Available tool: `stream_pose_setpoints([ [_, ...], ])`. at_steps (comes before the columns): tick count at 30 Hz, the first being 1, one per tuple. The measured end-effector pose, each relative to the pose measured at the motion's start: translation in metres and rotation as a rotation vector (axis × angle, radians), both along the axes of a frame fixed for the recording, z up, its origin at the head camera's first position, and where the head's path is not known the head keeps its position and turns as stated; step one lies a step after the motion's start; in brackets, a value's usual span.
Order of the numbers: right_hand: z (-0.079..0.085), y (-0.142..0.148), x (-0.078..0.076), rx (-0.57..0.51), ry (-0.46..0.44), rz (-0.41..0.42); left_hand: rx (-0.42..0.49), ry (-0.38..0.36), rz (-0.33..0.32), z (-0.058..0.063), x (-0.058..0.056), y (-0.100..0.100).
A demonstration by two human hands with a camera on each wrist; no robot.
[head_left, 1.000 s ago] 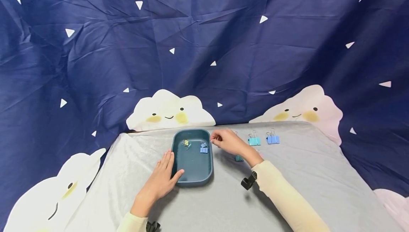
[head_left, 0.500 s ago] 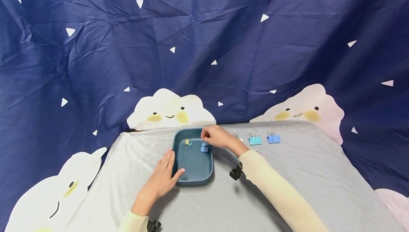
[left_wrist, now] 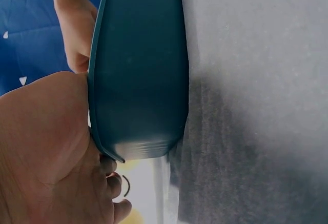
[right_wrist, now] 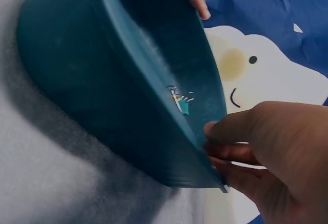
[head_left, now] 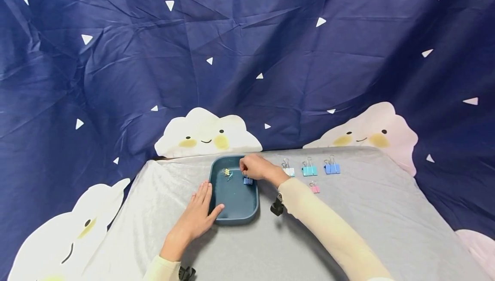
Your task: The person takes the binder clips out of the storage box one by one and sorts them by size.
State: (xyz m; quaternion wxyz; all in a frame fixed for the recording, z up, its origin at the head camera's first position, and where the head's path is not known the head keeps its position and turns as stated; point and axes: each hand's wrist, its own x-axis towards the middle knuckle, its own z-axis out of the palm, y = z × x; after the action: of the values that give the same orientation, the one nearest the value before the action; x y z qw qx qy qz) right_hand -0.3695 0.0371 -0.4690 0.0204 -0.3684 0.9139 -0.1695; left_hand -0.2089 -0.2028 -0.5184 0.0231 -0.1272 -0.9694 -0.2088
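My left hand (head_left: 194,216) rests along the left wall of a dark teal tray (head_left: 233,206), fingers straight and thumb over the near rim. In the left wrist view its palm lies against the tray's rim. My right hand (head_left: 256,167) reaches over the right rim, fingers bent down into the tray above a blue binder clip (head_left: 248,181). The tray rim hides its fingertips (right_wrist: 210,127) in part in the right wrist view; I cannot tell whether they pinch a clip. Small yellow clips (head_left: 226,172) and a small teal clip (head_left: 230,177) lie at the tray's far left.
On the grey cloth (head_left: 348,212) right of the tray stand a white binder clip (head_left: 288,171), a teal one (head_left: 309,171) and a blue one (head_left: 332,169), with a pink one (head_left: 315,187) nearer. A dark blue curtain (head_left: 247,36) hangs behind.
My right hand has moved left from the right rim into the tray, now covering the smaller blue clip. The sleeve now covers the spot of a teal clip on the cloth. My left hand stays put.
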Motion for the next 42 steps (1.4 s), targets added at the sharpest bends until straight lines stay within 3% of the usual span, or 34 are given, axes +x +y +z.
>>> stream_pose_setpoints([
  [6, -0.004, -0.004, 0.003, 0.076, 0.074, 0.021, 0.028, 0.018, -0.012, 0.001, 0.001, 0.001],
  [12, -0.006, -0.008, 0.007, 0.164, 0.127, 0.055, 0.005, -0.032, 0.0, 0.001, 0.0, -0.001],
  [31, -0.009, -0.007, 0.01, 0.288, 0.162, 0.084, -0.012, -0.036, 0.001, 0.001, -0.002, 0.0],
  [36, -0.011, -0.002, 0.009, 0.244, 0.098, 0.081, -0.011, -0.033, 0.001, 0.0, -0.002, 0.0],
  [42, -0.012, 0.005, 0.007, 0.095, 0.042, 0.129, -0.013, -0.033, 0.001, -0.001, -0.002, 0.0],
])
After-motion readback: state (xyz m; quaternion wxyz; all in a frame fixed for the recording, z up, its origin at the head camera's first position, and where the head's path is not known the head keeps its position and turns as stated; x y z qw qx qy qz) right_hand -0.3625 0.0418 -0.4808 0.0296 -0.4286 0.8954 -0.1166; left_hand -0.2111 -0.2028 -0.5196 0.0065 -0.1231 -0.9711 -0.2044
